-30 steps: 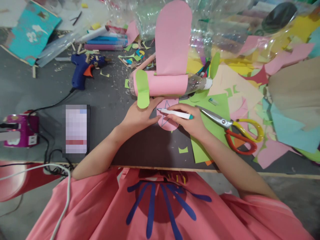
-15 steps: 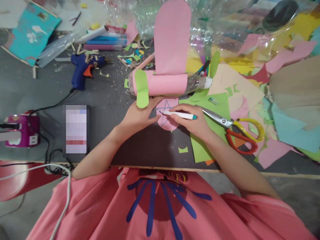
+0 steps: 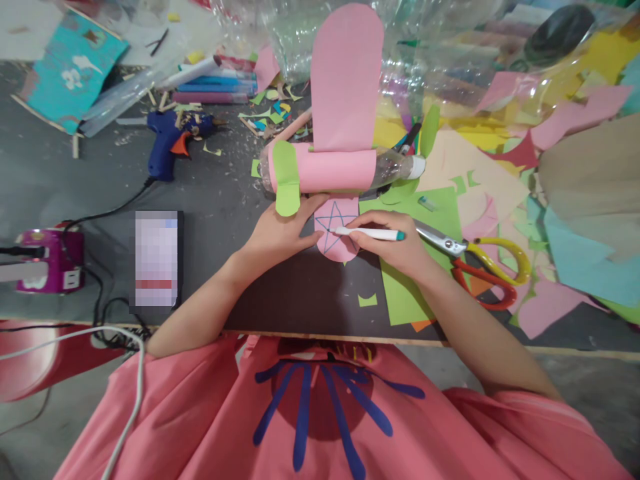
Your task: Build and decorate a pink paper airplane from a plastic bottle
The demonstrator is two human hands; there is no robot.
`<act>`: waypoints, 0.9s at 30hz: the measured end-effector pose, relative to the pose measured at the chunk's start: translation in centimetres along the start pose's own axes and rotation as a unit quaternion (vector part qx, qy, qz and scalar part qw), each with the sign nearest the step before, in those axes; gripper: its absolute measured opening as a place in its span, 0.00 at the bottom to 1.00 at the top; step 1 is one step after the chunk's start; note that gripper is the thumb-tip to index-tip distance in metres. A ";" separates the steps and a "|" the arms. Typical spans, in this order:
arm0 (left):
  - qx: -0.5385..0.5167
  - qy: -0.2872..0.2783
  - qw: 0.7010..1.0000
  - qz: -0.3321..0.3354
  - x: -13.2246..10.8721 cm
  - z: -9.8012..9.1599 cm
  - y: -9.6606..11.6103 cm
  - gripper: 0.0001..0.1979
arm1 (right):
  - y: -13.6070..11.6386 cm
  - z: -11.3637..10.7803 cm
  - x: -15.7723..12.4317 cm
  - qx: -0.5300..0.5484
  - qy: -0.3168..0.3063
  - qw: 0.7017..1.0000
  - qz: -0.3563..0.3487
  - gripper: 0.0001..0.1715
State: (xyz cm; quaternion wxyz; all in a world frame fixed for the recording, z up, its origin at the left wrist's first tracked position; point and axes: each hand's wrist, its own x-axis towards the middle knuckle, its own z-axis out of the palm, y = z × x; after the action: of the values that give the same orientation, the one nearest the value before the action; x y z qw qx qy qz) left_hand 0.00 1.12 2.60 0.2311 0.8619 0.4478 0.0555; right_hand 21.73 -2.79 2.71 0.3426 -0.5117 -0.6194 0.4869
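Note:
My right hand (image 3: 393, 243) grips a white marker (image 3: 370, 233) with a teal end, its tip on a blue star outline drawn on a rounded pink paper flap (image 3: 343, 250). Thumb and fingers apart, my left hand (image 3: 283, 230) lies at the flap's left edge, touching it. Just beyond is a plastic bottle (image 3: 390, 165) wrapped in pink paper, with a white cap at its right end. A long pink paper wing (image 3: 347, 80) extends from its far side. Folded green paper (image 3: 286, 177) sits across the bottle's left part, partly over my left hand.
Scissors (image 3: 453, 247) with yellow and red handles lie on green paper (image 3: 405, 293) at right, among paper scraps. A blue glue gun (image 3: 163, 143), a phone (image 3: 156, 260) and a purple box (image 3: 53, 260) with cables are at left. Markers (image 3: 217, 87) and plastic wrap fill the back.
My right hand and the marker have shifted slightly right, the tip now farther along the star's lines. My left hand stays at the flap. The whole view has moved a little.

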 end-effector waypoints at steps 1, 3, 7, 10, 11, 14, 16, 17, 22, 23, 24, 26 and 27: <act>0.001 -0.001 1.000 -0.001 0.0 0.0 0.0 0.28 | 0.0 -0.1 0.0 0.001 -0.001 1.000 0.002 0.07; 0.000 -0.004 1.000 -0.003 0.0 -0.1 0.1 0.28 | -0.1 -0.2 -0.1 0.005 -0.003 1.000 0.006 0.07; -0.001 -0.003 1.000 -0.003 0.0 -0.1 0.1 0.28 | -0.4 -0.4 -0.1 0.003 -0.008 1.000 0.017 0.06; -0.004 -0.008 1.000 -0.007 0.0 -0.1 0.1 0.28 | -0.4 -0.5 0.0 -0.001 -0.011 1.000 0.019 0.06; -0.005 -0.010 1.000 -0.010 0.0 -0.1 0.1 0.28 | -0.4 -0.5 0.0 -0.003 -0.010 1.000 0.019 0.05; -0.004 -0.014 1.000 -0.013 0.0 -0.1 0.1 0.28 | -0.3 -0.6 0.0 -0.009 -0.005 1.000 0.014 0.04; -0.003 -0.012 1.000 -0.012 0.0 -0.1 0.2 0.28 | -0.2 -0.7 -0.1 -0.007 -0.007 1.000 0.010 0.04; -0.003 -0.009 1.000 -0.010 0.0 -0.1 0.2 0.28 | -0.2 -0.7 -0.1 -0.004 -0.009 1.000 0.009 0.04; -0.001 -0.008 1.000 -0.007 0.0 -0.1 0.1 0.28 | -0.2 -0.9 -0.1 -0.008 -0.017 1.000 0.003 0.06; -0.001 -0.007 1.000 -0.007 0.0 -0.1 0.1 0.27 | -0.2 -1.0 -0.1 -0.011 -0.018 1.000 0.001 0.06; -0.002 -0.007 1.000 -0.007 0.0 -0.1 0.1 0.27 | -0.2 -1.0 -0.1 -0.011 -0.019 1.000 -0.001 0.06; -0.003 -0.009 1.000 -0.008 0.0 -0.1 0.1 0.27 | -0.1 -1.0 -0.1 -0.007 -0.018 1.000 -0.005 0.06; -0.002 -0.011 1.000 -0.009 0.0 -0.1 0.1 0.27 | -0.1 -0.9 -0.1 -0.004 -0.017 1.000 -0.004 0.06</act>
State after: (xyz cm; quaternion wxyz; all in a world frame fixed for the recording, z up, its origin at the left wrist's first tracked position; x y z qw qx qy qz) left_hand 0.09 1.12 2.71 0.2383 0.8580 0.4527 0.0451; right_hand 22.58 -2.64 3.13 0.3319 -0.5022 -0.6294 0.4914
